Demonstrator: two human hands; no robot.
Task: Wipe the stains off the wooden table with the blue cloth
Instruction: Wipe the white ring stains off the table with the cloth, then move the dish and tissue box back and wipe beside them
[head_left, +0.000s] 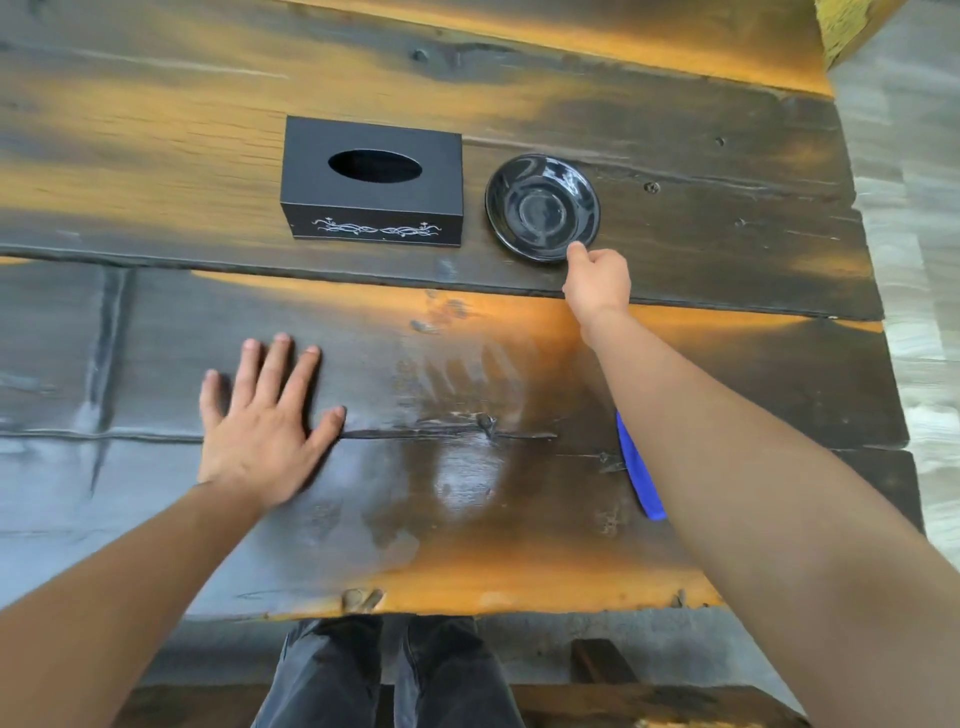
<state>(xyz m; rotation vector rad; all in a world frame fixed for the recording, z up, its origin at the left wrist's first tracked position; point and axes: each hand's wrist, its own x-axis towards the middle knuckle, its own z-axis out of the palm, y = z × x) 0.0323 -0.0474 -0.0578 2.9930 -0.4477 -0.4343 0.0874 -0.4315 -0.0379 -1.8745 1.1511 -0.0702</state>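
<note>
Bare forearms, no sleeves; dark grey trousers below.

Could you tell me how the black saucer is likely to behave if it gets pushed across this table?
The black saucer looks glazed and glossy, so it would probably slide readily. It is low and wide, so tipping seems unlikely. It looks ceramic and probably chips if knocked against the tissue box. The right hand is at its near rim.

Tissue box left of saucer on table; cloth nearer, right.
</note>
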